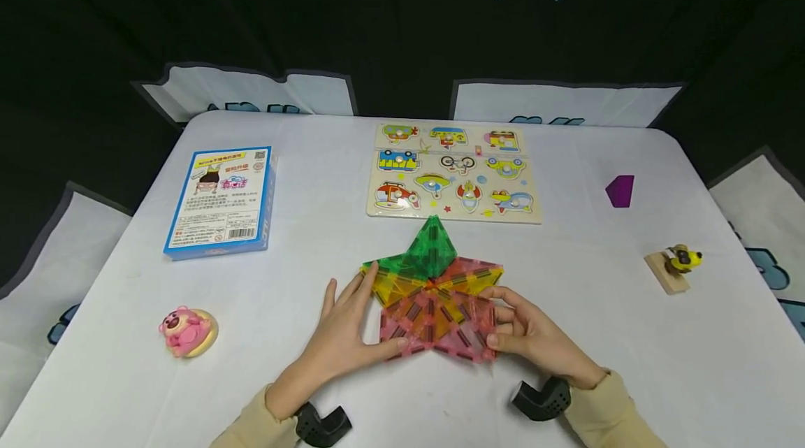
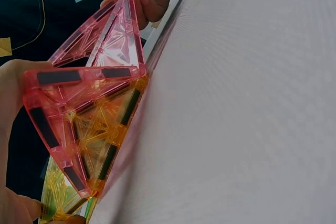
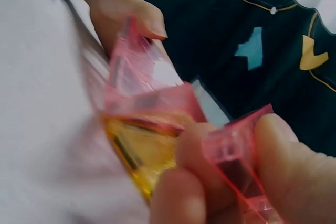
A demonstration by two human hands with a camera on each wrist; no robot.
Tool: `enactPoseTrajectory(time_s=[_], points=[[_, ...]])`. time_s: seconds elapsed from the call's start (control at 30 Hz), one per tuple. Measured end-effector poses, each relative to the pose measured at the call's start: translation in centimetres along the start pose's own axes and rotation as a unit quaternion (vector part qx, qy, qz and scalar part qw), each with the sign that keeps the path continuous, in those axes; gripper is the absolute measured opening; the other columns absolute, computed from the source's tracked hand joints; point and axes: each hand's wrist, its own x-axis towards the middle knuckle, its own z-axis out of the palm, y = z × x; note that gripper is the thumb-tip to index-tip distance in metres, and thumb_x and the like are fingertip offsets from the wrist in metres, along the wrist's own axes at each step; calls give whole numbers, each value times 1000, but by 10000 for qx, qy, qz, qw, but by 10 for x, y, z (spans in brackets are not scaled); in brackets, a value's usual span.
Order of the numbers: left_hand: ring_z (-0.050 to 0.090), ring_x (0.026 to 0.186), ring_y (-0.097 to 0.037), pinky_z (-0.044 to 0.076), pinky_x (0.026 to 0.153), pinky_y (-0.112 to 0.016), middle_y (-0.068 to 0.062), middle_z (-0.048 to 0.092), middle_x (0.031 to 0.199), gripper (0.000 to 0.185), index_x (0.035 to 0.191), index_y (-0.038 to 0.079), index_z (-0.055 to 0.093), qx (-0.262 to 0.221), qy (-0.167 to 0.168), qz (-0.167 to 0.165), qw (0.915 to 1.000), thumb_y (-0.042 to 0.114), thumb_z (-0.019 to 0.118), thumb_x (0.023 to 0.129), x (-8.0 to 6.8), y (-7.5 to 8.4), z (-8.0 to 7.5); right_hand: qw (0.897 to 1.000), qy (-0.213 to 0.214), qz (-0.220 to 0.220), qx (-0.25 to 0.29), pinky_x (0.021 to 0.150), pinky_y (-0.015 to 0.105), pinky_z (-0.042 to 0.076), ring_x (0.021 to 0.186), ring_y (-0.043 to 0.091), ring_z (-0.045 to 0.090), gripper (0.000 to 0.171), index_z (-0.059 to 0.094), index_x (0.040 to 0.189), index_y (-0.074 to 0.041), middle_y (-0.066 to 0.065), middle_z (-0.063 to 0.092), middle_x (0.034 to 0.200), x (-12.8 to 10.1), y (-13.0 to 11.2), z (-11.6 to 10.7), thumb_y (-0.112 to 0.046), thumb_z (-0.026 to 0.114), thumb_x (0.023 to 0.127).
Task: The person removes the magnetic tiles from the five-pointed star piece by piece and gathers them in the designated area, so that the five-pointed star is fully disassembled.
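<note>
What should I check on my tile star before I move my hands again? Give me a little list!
1. Left hand touching the tile star: ok, fingers rest on its left side.
2. Right hand holding a pink tile: ok, fingers pinch it.
3. Green tile joined at the top: ok.
4. All pink tiles flat on the table: not ok, some lift up.
5. Puzzle board clear of the star: cannot tell, the tip nearly meets it.

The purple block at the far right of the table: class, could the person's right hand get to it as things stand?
Probably yes, but not at once. The right hand is pinching a pink tile of the star. The purple block lies farther off to the right, with only bare white table between them.
</note>
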Motion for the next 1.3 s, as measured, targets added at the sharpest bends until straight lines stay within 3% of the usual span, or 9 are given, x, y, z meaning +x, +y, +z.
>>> enactPoseTrajectory(time_s=[0.17,0.3,0.4,0.5,0.63,0.97,1.07,1.23,1.3], points=[[24,130,-31,-4,101,-56,-15,31,142,108,145,6,15,-23,50,-3,10000,62,65,67,-1,-1,1,9958,818,-413,36,66,28,51,73,15,62,48,31,130,-2,11,58,98,-4,-13,-16,10,49,88],[25,130,-29,-3,102,-55,-14,31,142,109,145,8,16,-45,135,-123,9998,64,66,66,-5,-2,1,9724,2188,-628,-515,63,28,52,70,13,62,47,36,128,-4,6,57,96,-9,-27,-39,9,53,86],[24,131,-27,-4,102,-55,-13,31,142,110,145,8,16,-87,122,-202,9997,65,65,65,-8,-3,1,9387,3124,-309,-1424,61,25,51,67,10,61,51,35,130,-1,6,54,94,-16,-35,-63,4,58,85],[24,131,-27,-4,102,-55,-12,32,142,109,145,8,16,-98,115,-227,9996,65,65,65,-10,-3,1,8894,3630,332,-2760,57,21,50,64,7,57,55,33,133,1,12,51,96,-25,-37,-84,-5,60,86],[25,130,-27,-3,102,-55,-12,33,141,109,145,9,17,-92,123,-216,9996,65,66,65,-11,-5,1,8313,3710,968,-4024,53,22,47,66,16,56,60,28,137,4,25,46,103,-34,-34,-102,-14,59,88],[25,130,-28,-4,102,-54,-13,33,141,108,145,10,17,-197,160,-24,9997,64,67,65,-1,-2,1,7340,3719,1520,-5476,71,60,40,100,50,37,65,29,136,6,41,34,116,-37,-51,-97,-25,60,87],[25,130,-28,-4,102,-54,-12,33,141,108,145,11,17,-241,137,8,9996,63,67,65,1,-2,2,7601,3255,874,-5556,67,49,45,88,38,49,43,47,121,5,31,46,108,-29,-48,-73,-19,61,87],[25,130,-29,-4,102,-55,-13,34,141,108,145,11,17,-261,136,-1,9996,62,68,65,1,-2,1,8665,895,-231,-4905,68,29,48,81,12,56,25,56,110,-8,1,60,99,-8,-32,-17,-19,61,88],[26,129,-29,-4,102,-55,-13,34,140,108,145,12,17,-239,157,-2,9996,62,68,64,0,-2,1,8775,195,-242,-4786,75,29,47,91,10,55,33,52,119,-13,-2,57,109,-1,-23,3,-25,59,89]])
